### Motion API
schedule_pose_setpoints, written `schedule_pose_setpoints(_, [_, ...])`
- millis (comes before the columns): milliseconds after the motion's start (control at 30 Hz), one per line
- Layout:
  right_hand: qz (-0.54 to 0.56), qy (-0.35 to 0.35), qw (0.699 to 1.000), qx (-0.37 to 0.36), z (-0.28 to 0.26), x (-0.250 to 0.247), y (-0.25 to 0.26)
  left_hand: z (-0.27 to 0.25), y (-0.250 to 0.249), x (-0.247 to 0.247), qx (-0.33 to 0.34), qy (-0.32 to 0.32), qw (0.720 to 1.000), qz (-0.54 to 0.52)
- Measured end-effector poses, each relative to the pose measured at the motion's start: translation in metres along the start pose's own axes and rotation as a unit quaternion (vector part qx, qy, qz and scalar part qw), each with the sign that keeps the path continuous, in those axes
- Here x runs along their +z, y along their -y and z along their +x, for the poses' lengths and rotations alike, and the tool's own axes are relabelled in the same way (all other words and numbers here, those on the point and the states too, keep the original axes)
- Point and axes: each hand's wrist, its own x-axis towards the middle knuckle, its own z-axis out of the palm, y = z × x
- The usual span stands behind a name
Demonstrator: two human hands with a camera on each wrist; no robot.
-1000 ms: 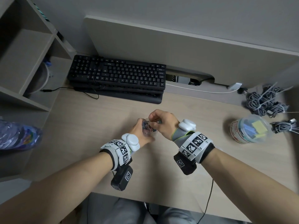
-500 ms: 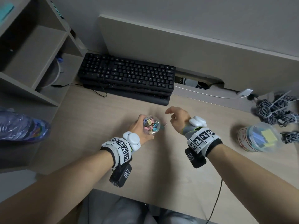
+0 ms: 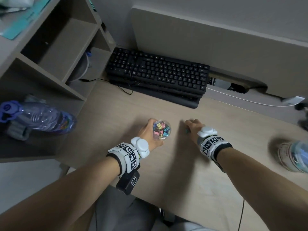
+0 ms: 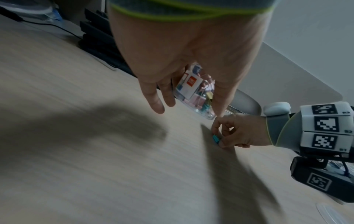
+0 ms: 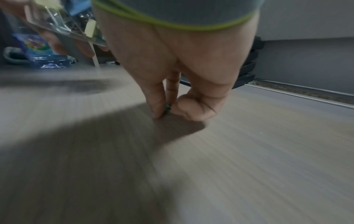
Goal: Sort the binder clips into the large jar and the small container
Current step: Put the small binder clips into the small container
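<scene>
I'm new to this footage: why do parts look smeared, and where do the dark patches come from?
Head view: the large jar at the right edge smears with motion. Left wrist view: hand shadows darken the desk. Right wrist view: desk grain streaks, and the right hand casts a broad shadow.

Your large jar (image 3: 293,157) at four o'clock in the head view is smeared by motion and cut by the right edge, so its contents read only as blue and yellow blurs. The teal clip (image 4: 215,138) shows in your left wrist view as a small block between the fingertips of your right hand (image 4: 236,133); its handles cannot be made out. In the right wrist view the clip (image 5: 168,107) is a sliver, mostly hidden behind your thumb. At ten o'clock there, the small container (image 5: 63,25) is blurred and cropped by the top edge. Your left hand (image 3: 148,132) covers the container's near wall.
</scene>
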Motion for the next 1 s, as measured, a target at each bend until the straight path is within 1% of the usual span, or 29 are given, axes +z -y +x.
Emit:
schedule_pose_setpoints(100, [0.001, 0.005, 1.0, 0.004, -0.002, -0.003, 0.0, 0.002, 0.001, 0.002, -0.002, 0.003, 1.0, -0.001])
schedule_pose_setpoints(133, [0.019, -0.005, 1.0, 0.009, -0.004, -0.004, 0.0, 0.003, 0.0, 0.002, -0.002, 0.006, 1.0, 0.001])
schedule_pose_setpoints(200, [0.102, -0.057, 0.993, 0.001, -0.011, -0.01, 0.0, 0.007, -0.003, 0.003, 0.004, 0.014, 1.0, 0.005])
schedule_pose_setpoints(267, [0.212, -0.115, 0.97, -0.035, -0.023, -0.021, 0.005, 0.01, -0.009, 0.004, 0.016, 0.024, 1.0, 0.004])
schedule_pose_setpoints(300, [0.248, -0.14, 0.957, -0.047, -0.031, -0.029, 0.008, 0.012, -0.013, 0.006, 0.022, 0.029, 0.999, 0.0])
schedule_pose_setpoints(333, [0.275, -0.156, 0.947, -0.06, -0.041, -0.037, 0.012, 0.013, -0.019, 0.008, 0.029, 0.035, 0.999, -0.004])
schedule_pose_setpoints(367, [0.289, -0.158, 0.941, -0.079, -0.047, -0.044, 0.017, 0.013, -0.021, 0.009, 0.03, 0.039, 0.999, -0.007])
schedule_pose_setpoints(433, [0.29, -0.138, 0.94, -0.116, -0.06, -0.052, 0.024, 0.014, -0.031, 0.013, 0.034, 0.052, 0.998, -0.013])
schedule_pose_setpoints(533, [0.257, -0.116, 0.951, -0.129, -0.073, -0.054, 0.021, 0.011, -0.05, 0.02, 0.049, 0.076, 0.996, -0.012])
schedule_pose_setpoints(633, [0.241, -0.136, 0.956, -0.101, -0.077, -0.054, 0.011, 0.008, -0.061, 0.023, 0.061, 0.084, 0.994, -0.015])
schedule_pose_setpoints(767, [0.245, -0.161, 0.955, -0.041, -0.076, -0.053, -0.001, 0.002, -0.071, 0.03, 0.089, 0.092, 0.992, -0.004])
schedule_pose_setpoints(867, [0.215, -0.148, 0.965, -0.01, -0.073, -0.046, -0.011, -0.003, -0.079, 0.036, 0.103, 0.1, 0.99, 0.011])
schedule_pose_setpoints(1000, [0.225, -0.138, 0.965, 0.002, -0.078, -0.04, -0.024, 0.0, -0.086, 0.038, 0.097, 0.091, 0.991, 0.002])
